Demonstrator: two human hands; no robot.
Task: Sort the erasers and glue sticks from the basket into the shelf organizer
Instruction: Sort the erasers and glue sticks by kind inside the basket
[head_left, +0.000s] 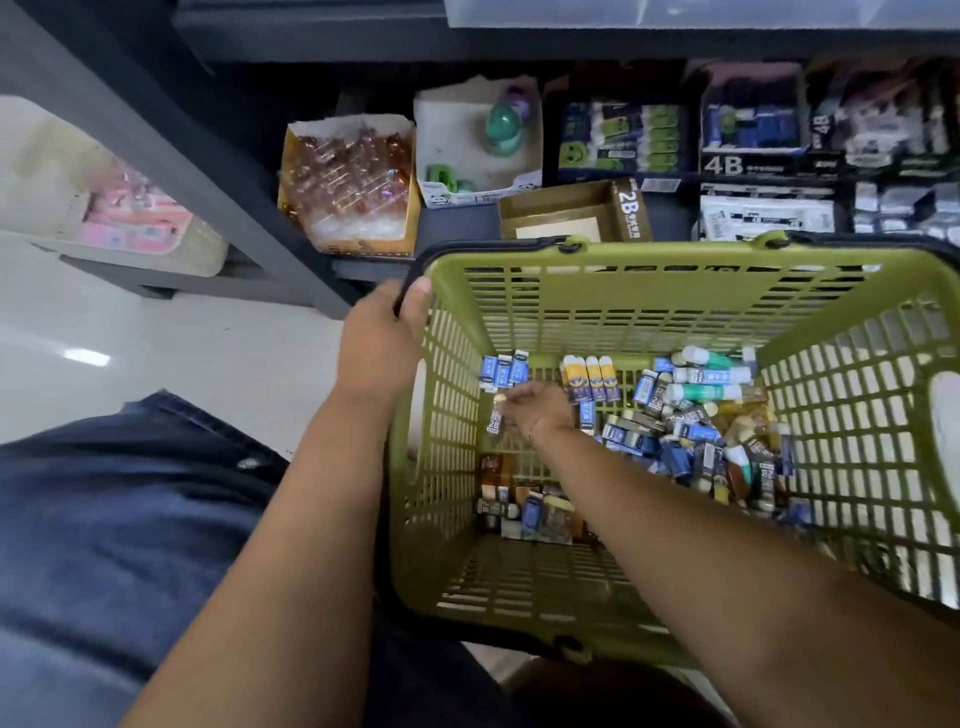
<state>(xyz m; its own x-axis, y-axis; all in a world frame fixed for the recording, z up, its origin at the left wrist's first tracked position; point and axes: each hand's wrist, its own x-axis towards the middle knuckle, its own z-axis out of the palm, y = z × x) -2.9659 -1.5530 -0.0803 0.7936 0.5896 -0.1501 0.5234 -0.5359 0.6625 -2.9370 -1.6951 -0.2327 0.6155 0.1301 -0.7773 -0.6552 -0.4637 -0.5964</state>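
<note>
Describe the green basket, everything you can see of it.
The basket is olive-green plastic, rectangular, with slotted walls and floor and a solid rim. A black handle lies folded along the far rim. It sits upright before the shelf, open top toward the camera. The left hand grips its far left corner; the right hand reaches inside, down near the floor. Erasers and glue sticks lie loose in it, mostly at the right.

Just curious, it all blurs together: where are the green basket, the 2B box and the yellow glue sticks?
green basket (675, 254), head view, far rim.
2B box (631, 210), head view, labelled side.
yellow glue sticks (592, 375), head view, one stick's yellow band.
</note>
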